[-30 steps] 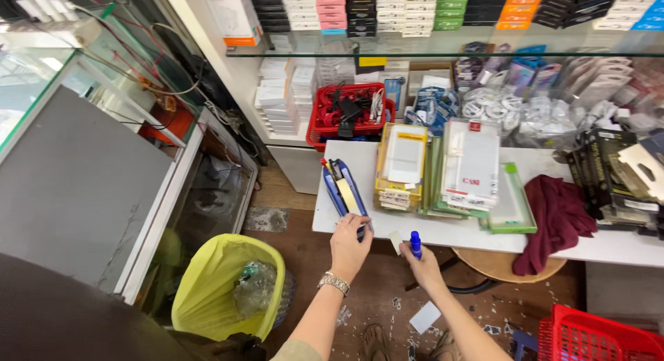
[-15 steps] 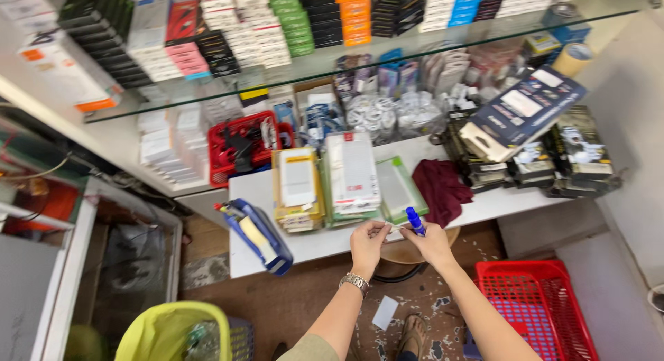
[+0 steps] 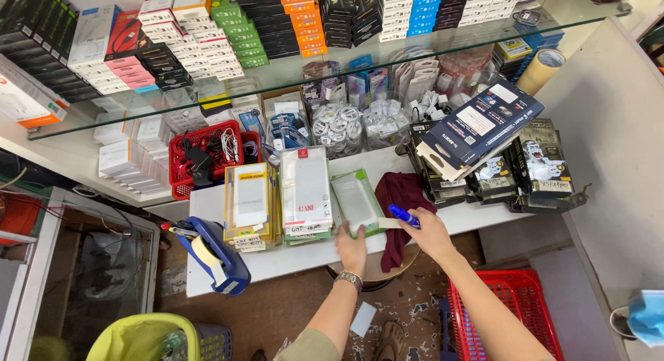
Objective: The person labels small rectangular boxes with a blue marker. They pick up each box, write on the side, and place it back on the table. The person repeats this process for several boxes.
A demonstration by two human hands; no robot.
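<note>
Blue marker (image 3: 403, 216) in the right hand's (image 3: 430, 234) fingers, green-edged clear packet (image 3: 355, 202) at the left hand's (image 3: 352, 249) fingertips, maroon cloth (image 3: 400, 195) just beyond the marker, blue tape dispenser (image 3: 216, 254), red basket (image 3: 181, 160), white table (image 3: 277, 258)

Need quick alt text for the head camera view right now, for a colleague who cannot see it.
Seen from above, a person's left hand presses on a green-edged flat package on a white counter, while the right hand holds a blue marker beside a dark red cloth. Stacked boxes fill a glass shelf above.
</note>
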